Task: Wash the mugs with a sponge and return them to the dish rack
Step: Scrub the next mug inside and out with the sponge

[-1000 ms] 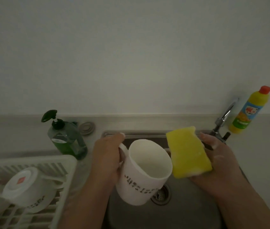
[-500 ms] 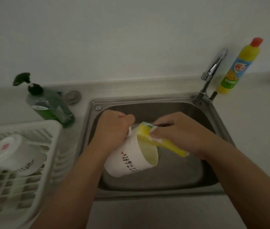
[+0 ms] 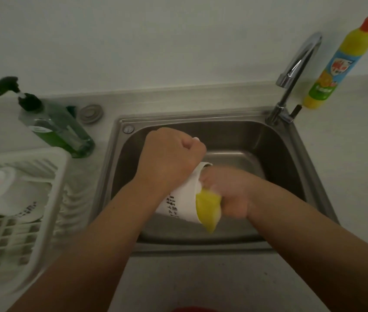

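Steel sink (image 3: 235, 136) sits in pale counter (image 3: 201, 278), dish rack (image 3: 32, 153) left, white wall (image 3: 156, 41) behind.

Pale desk (image 3: 201, 280) filled lower frame. Steel sink (image 3: 201, 247) sat sunk into its centre. Chrome tap (image 3: 295, 70) rose at sink's upper right corner. White dish rack (image 3: 23, 154) stood at left edge. Upper left: green pump bottle (image 3: 59, 131), just beside round metal disc (image 3: 90, 113). Upper right, near tap: yellow bottle (image 3: 336, 64), red cap.

Motion blur on right hand (image 3: 230, 194); its fingers hidden inside mug (image 3: 183, 203) with part of sponge (image 3: 207, 210). Handle covered by left hand (image 3: 167, 161). Lettering on mug unreadable. Picture's left edge cuts dish rack (image 3: 32, 153).
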`<state>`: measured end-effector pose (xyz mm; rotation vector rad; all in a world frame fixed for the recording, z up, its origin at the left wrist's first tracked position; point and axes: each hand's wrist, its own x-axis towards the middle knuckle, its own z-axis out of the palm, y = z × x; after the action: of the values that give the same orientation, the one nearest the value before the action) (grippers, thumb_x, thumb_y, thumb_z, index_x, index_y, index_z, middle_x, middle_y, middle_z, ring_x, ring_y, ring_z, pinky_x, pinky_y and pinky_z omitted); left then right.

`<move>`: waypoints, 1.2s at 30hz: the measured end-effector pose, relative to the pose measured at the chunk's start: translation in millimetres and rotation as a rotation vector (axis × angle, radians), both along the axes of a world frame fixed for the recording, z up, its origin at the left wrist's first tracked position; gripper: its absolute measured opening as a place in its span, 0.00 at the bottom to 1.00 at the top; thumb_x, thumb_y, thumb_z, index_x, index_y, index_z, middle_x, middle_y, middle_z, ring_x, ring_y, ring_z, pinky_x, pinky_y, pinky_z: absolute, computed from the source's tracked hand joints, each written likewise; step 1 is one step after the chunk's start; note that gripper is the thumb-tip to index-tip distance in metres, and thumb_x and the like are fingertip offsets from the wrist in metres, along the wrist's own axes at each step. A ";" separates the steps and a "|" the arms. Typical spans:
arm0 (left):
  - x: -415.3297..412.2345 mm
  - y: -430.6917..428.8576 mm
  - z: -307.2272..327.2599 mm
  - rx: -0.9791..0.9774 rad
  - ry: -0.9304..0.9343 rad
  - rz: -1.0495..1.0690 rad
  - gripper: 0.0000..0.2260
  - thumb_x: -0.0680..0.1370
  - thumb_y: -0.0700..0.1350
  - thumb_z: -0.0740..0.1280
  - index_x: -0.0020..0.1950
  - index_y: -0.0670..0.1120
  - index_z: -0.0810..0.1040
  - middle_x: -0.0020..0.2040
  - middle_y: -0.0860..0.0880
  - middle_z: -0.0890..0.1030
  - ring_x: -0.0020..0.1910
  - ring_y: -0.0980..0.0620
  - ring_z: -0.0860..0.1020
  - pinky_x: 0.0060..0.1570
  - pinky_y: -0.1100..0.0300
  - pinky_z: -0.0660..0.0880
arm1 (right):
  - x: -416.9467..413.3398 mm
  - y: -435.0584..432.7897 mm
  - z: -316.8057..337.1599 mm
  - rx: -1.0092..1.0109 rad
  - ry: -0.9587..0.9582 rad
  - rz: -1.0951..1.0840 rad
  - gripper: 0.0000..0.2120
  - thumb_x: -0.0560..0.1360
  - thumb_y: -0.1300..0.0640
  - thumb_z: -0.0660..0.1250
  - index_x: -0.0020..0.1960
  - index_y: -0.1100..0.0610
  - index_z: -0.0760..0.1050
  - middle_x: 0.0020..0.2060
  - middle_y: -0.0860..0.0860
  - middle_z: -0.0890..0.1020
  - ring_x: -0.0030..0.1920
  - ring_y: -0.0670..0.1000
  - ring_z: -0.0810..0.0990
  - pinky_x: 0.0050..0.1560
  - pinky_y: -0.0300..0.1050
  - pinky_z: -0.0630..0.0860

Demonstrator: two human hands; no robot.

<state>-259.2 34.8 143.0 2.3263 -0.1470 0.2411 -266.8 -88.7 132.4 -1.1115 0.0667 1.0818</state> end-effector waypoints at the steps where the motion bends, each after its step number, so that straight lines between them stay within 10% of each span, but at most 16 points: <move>1: 0.8 -0.4 -0.2 0.010 0.014 -0.002 0.23 0.77 0.44 0.64 0.21 0.49 0.63 0.19 0.54 0.62 0.22 0.54 0.64 0.26 0.66 0.63 | 1.2 -1.3 -3.1 -0.022 0.000 0.015 0.14 0.77 0.72 0.52 0.41 0.62 0.73 0.27 0.50 0.81 0.27 0.45 0.80 0.29 0.36 0.78; 8: 12.8 3.2 1.0 -0.019 0.222 0.095 0.19 0.73 0.41 0.65 0.23 0.44 0.65 0.20 0.50 0.61 0.21 0.54 0.60 0.20 0.69 0.60 | 10.2 -2.2 -4.0 -0.536 -0.693 0.424 0.15 0.72 0.64 0.66 0.57 0.54 0.78 0.51 0.50 0.83 0.52 0.48 0.81 0.55 0.46 0.78; 14: 18.7 0.8 5.6 0.015 0.343 0.107 0.15 0.73 0.40 0.66 0.28 0.42 0.67 0.22 0.49 0.61 0.24 0.52 0.59 0.25 0.60 0.61 | 15.0 1.0 0.5 -0.627 -1.061 0.681 0.16 0.74 0.64 0.65 0.61 0.62 0.75 0.55 0.55 0.80 0.55 0.52 0.78 0.58 0.43 0.74; 21: 17.7 -1.5 15.3 0.126 0.342 0.097 0.17 0.72 0.38 0.65 0.27 0.43 0.61 0.24 0.48 0.58 0.27 0.51 0.57 0.34 0.55 0.61 | 8.9 11.7 0.8 -0.530 -0.850 0.494 0.08 0.76 0.65 0.62 0.52 0.56 0.75 0.36 0.42 0.74 0.35 0.39 0.73 0.31 0.20 0.68; 28: 15.4 3.3 18.8 0.119 0.269 0.117 0.18 0.70 0.39 0.67 0.25 0.44 0.60 0.23 0.49 0.59 0.26 0.53 0.58 0.30 0.56 0.59 | 5.2 24.3 9.3 0.227 0.308 -0.013 0.15 0.68 0.63 0.58 0.30 0.63 0.81 0.29 0.56 0.82 0.29 0.51 0.83 0.32 0.41 0.80; 32: 17.4 8.5 21.4 0.061 0.258 0.137 0.19 0.69 0.38 0.67 0.24 0.44 0.59 0.22 0.50 0.58 0.26 0.52 0.57 0.28 0.57 0.58 | 4.7 25.4 5.1 0.150 0.153 -0.013 0.11 0.73 0.67 0.58 0.39 0.61 0.77 0.30 0.52 0.82 0.30 0.47 0.82 0.34 0.38 0.79; 36: 24.5 19.0 20.3 0.034 0.368 0.213 0.15 0.73 0.42 0.66 0.27 0.45 0.67 0.26 0.49 0.68 0.26 0.51 0.66 0.28 0.58 0.67 | 7.8 20.9 9.7 -0.335 -0.569 0.310 0.11 0.71 0.67 0.64 0.49 0.56 0.77 0.42 0.48 0.83 0.43 0.45 0.81 0.42 0.36 0.79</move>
<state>-234.7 53.7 163.3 2.3766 0.2815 -0.0887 -259.0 -67.8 142.2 -1.7411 -0.3997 1.0071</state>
